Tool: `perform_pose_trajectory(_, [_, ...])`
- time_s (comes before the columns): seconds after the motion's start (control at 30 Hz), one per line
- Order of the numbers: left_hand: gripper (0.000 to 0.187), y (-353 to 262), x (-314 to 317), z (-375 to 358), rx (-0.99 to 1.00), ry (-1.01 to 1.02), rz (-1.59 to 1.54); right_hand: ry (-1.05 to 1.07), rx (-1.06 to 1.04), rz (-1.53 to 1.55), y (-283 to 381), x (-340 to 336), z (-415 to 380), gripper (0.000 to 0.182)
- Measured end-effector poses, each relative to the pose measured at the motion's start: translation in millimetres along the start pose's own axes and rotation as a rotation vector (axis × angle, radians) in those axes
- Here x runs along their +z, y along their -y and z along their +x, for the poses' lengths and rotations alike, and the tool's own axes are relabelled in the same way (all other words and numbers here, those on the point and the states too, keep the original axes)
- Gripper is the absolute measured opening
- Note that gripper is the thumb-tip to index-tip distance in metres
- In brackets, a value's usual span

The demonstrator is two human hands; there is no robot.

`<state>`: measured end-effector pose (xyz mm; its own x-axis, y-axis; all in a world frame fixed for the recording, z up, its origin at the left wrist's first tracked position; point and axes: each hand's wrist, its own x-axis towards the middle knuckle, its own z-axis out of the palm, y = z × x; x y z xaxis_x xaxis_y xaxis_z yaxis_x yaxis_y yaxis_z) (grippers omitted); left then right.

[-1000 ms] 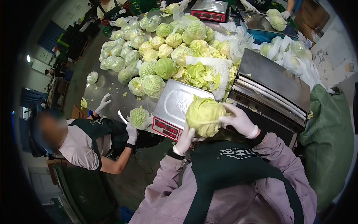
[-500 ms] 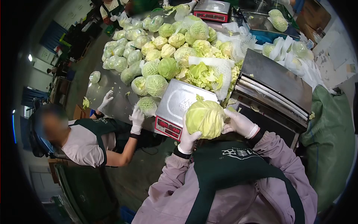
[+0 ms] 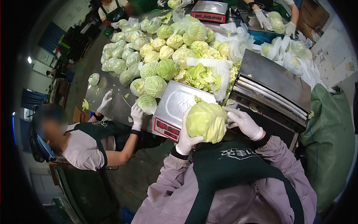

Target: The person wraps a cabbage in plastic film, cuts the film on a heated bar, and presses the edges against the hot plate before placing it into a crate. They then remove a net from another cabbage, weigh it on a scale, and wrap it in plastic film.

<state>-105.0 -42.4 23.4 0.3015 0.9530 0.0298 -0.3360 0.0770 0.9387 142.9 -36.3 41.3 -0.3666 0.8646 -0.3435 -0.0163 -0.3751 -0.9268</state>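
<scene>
A pale green cabbage [image 3: 206, 121] is held up in front of my apron, over the near right corner of the scale [image 3: 179, 102]. My left hand [image 3: 186, 135], in a white glove, grips its left side from below. On its right side my right hand [image 3: 244, 123], gloved too, has its fingers closed against the leaves. The scale's metal plate carries no cabbage, and red digits show on its front. Behind it lie loose leaves [image 3: 201, 74] and a white foam net [image 3: 220, 72].
Many cabbages [image 3: 166, 69] are heaped on the metal table [image 3: 108, 91]. A dark metal-topped machine [image 3: 274, 72] stands at the right, beside a green sack [image 3: 330, 138]. A co-worker [image 3: 89, 143] sits at the left; other people's hands are at the far side.
The cabbage has turned and moved slightly nearer to me, and the fingers of my right hand have shifted on it. Another person's hands have appeared around a netted cabbage at the top right.
</scene>
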Motion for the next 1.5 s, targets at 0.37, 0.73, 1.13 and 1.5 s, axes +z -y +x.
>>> perform_pose_trajectory(0.37, [0.144, -37.9, 9.1, 7.5, -0.038, 0.178, -0.037, 0.31, -0.158, 0.302, 9.5, 10.8, -34.9, 0.088])
perform_pose_trajectory(0.73, [0.105, -24.1, 27.6, 3.9, -0.122, 0.316, -0.169, 0.12, -0.258, -0.199, 39.0, 5.1, -67.7, 0.045])
perform_pose_trajectory(1.13, [0.092, -20.2, 34.0, 13.0, -0.151, 0.39, -0.027, 0.041, -0.267, -0.299, 24.3, -9.2, -61.6, 0.024])
perform_pose_trajectory(1.5, [0.094, -25.2, 45.3, 29.3, -0.257, 0.474, -0.012, -0.086, -0.596, -0.715, 36.0, 12.0, -59.0, 0.036])
